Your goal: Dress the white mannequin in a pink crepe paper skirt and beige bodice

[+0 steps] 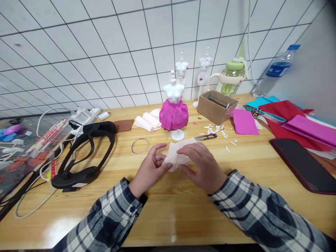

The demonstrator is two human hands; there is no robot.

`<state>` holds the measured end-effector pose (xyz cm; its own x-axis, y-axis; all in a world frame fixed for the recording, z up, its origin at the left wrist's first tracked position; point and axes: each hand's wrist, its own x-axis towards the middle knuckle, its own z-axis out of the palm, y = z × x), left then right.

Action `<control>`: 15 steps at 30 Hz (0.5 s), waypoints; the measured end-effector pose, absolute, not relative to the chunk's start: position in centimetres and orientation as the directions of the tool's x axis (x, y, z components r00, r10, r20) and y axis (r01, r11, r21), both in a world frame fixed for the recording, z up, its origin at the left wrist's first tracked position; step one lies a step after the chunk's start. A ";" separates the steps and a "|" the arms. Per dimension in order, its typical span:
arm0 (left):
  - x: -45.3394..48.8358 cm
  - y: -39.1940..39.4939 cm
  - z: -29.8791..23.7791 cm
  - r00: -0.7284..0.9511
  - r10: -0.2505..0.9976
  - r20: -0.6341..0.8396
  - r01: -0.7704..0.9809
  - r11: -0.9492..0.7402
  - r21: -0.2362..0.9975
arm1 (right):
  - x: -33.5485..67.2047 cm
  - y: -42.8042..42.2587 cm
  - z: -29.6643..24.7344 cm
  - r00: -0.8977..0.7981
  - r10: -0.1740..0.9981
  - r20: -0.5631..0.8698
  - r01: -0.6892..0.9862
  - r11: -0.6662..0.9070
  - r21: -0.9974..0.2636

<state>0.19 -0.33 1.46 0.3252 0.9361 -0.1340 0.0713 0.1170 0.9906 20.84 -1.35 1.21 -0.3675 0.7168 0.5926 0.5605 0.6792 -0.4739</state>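
Note:
Both my hands meet on a pale cream sheet of paper (176,151) lying on the wooden table (168,206). My left hand (150,170) pinches the sheet's left edge between thumb and fingers. My right hand (202,166) lies over its right part, fingers curled down onto it. Just behind the sheet stands a small white mannequin (173,91) on a round base, wearing a magenta paper skirt (174,114). Small thread snips (206,137) lie to the right of the base.
A black headset (84,157) with cables lies left, a thin ring (140,146) beside it. Folded white paper (148,121), a cardboard box (216,106), two more mannequins (203,75), a green-lidded jug (232,77), a water bottle (275,70), coloured sheets (296,122) and a dark phone (301,164) sit behind and right.

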 end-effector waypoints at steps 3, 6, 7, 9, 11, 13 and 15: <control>1.1 -1.2 1.1 0.358 0.932 -0.055 0.034 0.046 0.998 | 20.4 -1.5 0.9 -0.352 0.772 0.529 0.527 0.630 -0.570; 1.2 -1.6 0.7 0.363 0.932 -0.010 0.023 0.001 1.000 | 20.6 -1.1 0.4 -0.327 0.848 0.417 0.505 0.530 -0.681; 1.1 -1.7 0.7 0.368 0.930 -0.007 0.019 0.000 1.000 | 20.7 -0.9 0.3 -0.318 0.869 0.380 0.487 0.494 -0.720; 0.9 -1.6 0.7 0.383 0.924 -0.013 0.029 0.003 1.000 | 21.0 -0.7 0.2 -0.305 0.887 0.347 0.460 0.457 -0.761; 0.6 -1.4 1.0 0.391 0.920 -0.027 0.094 -0.011 0.996 | 21.3 -0.4 0.2 -0.296 0.876 0.380 0.467 0.480 -0.742; 0.2 -1.2 1.5 0.411 0.909 -0.064 0.240 -0.041 0.970 | 21.6 -0.2 0.1 -0.289 0.856 0.430 0.490 0.518 -0.701; -0.3 -1.0 2.1 0.444 0.885 -0.140 0.397 -0.054 0.916 | 21.9 -0.1 0.0 -0.295 0.839 0.457 0.504 0.543 -0.672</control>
<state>-0.30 -0.98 2.10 0.4444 0.8848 -0.1403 0.3970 -0.0542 0.9162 21.89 -0.11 -0.01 -0.2953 0.8389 0.4572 0.5038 0.5433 -0.6715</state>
